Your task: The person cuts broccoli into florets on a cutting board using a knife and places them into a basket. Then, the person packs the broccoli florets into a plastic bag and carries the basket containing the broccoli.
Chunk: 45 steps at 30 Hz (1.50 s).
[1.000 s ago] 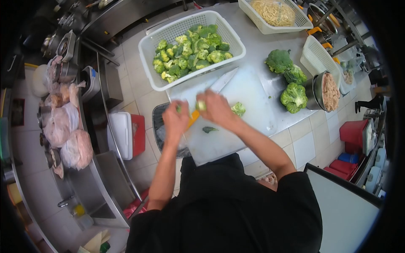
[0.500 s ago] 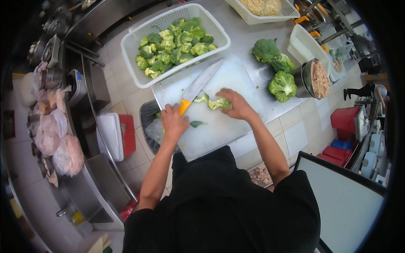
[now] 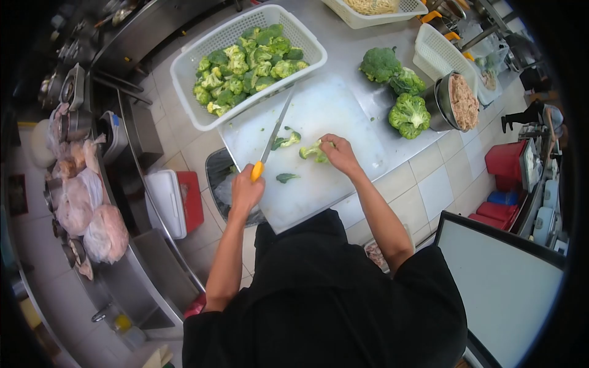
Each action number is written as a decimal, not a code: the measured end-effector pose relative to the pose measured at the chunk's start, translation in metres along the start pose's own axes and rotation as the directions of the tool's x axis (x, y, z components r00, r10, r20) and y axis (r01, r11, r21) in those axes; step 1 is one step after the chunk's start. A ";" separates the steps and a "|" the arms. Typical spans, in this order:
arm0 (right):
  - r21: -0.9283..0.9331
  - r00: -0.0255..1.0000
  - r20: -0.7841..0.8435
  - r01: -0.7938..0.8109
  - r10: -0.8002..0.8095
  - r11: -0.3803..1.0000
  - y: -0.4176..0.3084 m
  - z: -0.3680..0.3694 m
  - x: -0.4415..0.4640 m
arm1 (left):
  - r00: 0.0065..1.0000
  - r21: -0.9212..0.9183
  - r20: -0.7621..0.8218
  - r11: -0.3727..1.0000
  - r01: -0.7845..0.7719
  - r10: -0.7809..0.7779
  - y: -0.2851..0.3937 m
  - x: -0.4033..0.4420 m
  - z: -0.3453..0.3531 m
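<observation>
Where the left hand [image 3: 247, 189], at eight o'clock on the board, lay over the knife [image 3: 274, 138] a moment ago, its fingers now wrap the smooth orange handle, and the thin steel blade looks turned on edge. Near the centre, the right hand [image 3: 341, 153] has drawn its spread fingers together on one end of a knobbly floret [image 3: 311, 151], so tool and vegetable are both in hand. At eleven o'clock, a perforated white plastic basket [image 3: 187, 104] holds bumpy cut broccoli [image 3: 245, 67]; the milky, scuffed cutting board [image 3: 343, 110] lies flat; domed, tight-budded heads [image 3: 410, 116] sit at two o'clock.
</observation>
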State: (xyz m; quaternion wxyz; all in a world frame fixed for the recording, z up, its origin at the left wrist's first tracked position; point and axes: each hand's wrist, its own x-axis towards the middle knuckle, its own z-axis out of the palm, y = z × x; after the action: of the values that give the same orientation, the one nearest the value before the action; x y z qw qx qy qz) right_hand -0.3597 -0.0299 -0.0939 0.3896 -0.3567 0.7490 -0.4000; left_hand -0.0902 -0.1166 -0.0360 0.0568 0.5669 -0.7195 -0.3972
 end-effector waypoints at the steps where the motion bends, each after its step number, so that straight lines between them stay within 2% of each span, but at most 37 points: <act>1: -0.090 0.994 -0.072 0.080 -0.087 0.993 0.000 0.001 -0.002 | 0.999 -0.045 0.029 0.998 0.037 -0.036 -0.002 -0.006 0.000; 3: -0.282 0.943 -0.185 0.218 -0.276 0.934 0.000 0.005 -0.008 | 0.996 -0.100 0.055 0.992 0.072 -0.067 -0.011 -0.017 0.001; 6: -0.343 0.971 -0.184 0.083 -0.154 0.936 -0.018 0.007 -0.023 | 0.998 -0.111 0.048 0.993 0.038 -0.033 -0.020 -0.036 0.004; 8: -0.302 0.960 -0.245 0.060 -0.138 0.952 -0.010 0.005 -0.020 | 0.999 -0.094 0.048 0.995 -0.018 0.022 -0.006 -0.057 -0.005; 12: -0.083 0.892 -0.448 0.020 -0.055 0.996 -0.027 0.004 -0.021 | 0.977 -0.137 0.173 0.980 0.146 -0.121 0.004 -0.088 -0.001; 15: -0.161 0.878 -0.443 0.120 -0.180 0.980 -0.011 0.008 -0.018 | 0.995 -0.128 0.100 0.992 -0.008 0.021 0.005 -0.105 0.011; 19: -0.195 0.869 -0.433 0.167 -0.237 0.967 -0.005 0.014 -0.016 | 0.981 0.039 0.186 0.998 0.045 -0.051 0.012 -0.108 0.012; 24: -0.193 0.869 -0.417 0.201 -0.266 0.960 -0.003 0.014 -0.016 | 0.981 0.123 0.192 0.992 0.015 -0.039 0.005 -0.107 0.015; 27: -0.169 0.903 -0.375 0.156 -0.210 0.973 -0.003 0.013 -0.014 | 0.978 0.152 0.207 0.988 0.007 -0.038 0.004 -0.096 0.022; 30: -0.240 0.913 -0.343 0.141 -0.220 0.960 -0.007 0.017 -0.020 | 0.978 0.152 0.206 0.988 -0.007 -0.025 0.008 -0.092 0.023; 33: -0.094 0.934 -0.330 0.111 -0.136 0.989 -0.009 0.016 -0.033 | 0.978 0.123 0.203 0.992 0.015 -0.040 0.010 -0.093 0.015; 37: -0.267 0.923 -0.246 0.228 -0.295 0.936 -0.022 0.021 -0.066 | 0.992 -0.062 0.125 0.998 0.023 -0.015 0.019 -0.108 -0.013; 39: -0.305 0.906 -0.188 0.314 -0.380 0.899 -0.042 0.028 -0.081 | 0.995 -0.134 0.066 0.988 0.078 -0.070 0.013 -0.117 -0.024; 42: -0.363 0.827 -0.087 0.493 -0.556 0.791 -0.042 0.053 -0.088 | 0.989 -0.260 -0.024 0.956 0.137 -0.148 -0.012 -0.130 -0.033; 44: -0.285 0.764 -0.014 0.615 -0.645 0.735 -0.045 0.074 -0.083 | 0.977 -0.332 -0.138 0.937 0.112 -0.165 -0.040 -0.139 -0.029; 45: -0.242 0.727 0.018 0.669 -0.687 0.703 -0.045 0.087 -0.079 | 0.967 -0.393 -0.120 0.905 0.162 -0.226 -0.055 -0.144 -0.028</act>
State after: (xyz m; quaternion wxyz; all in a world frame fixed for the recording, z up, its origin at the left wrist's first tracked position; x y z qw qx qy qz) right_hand -0.2396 -0.0106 -0.0635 0.1430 -0.6348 0.6203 -0.4380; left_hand 0.0177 -0.0091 0.0016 0.1842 0.6445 -0.5616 -0.4851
